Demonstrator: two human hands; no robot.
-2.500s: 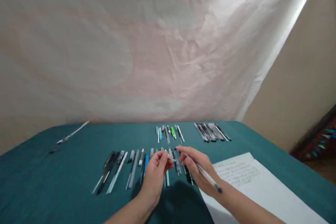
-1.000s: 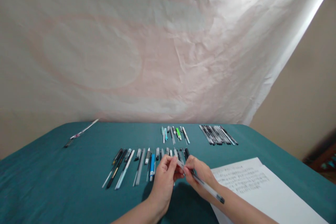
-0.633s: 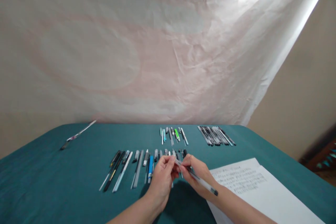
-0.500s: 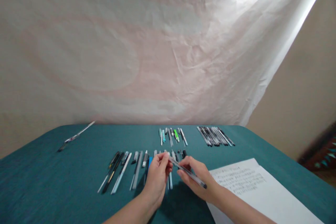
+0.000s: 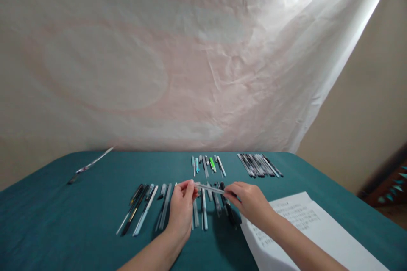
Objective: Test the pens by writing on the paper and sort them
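A clear pen hangs level above a row of pens on the teal tablecloth. My left hand pinches the pen's left end between thumb and fingers. My right hand is closed on its right end. Both hands hover over the right part of the row, where several pens lie side by side below them.
A small group of pens, one green, lies farther back, and a bundle of dark pens lies at the back right. A written sheet of paper is at the right. One pen lies far left. A white sheet hangs behind.
The pen was slanted down along my right wrist. It has turned level, and both hands hold it by its ends. My right hand moved right.
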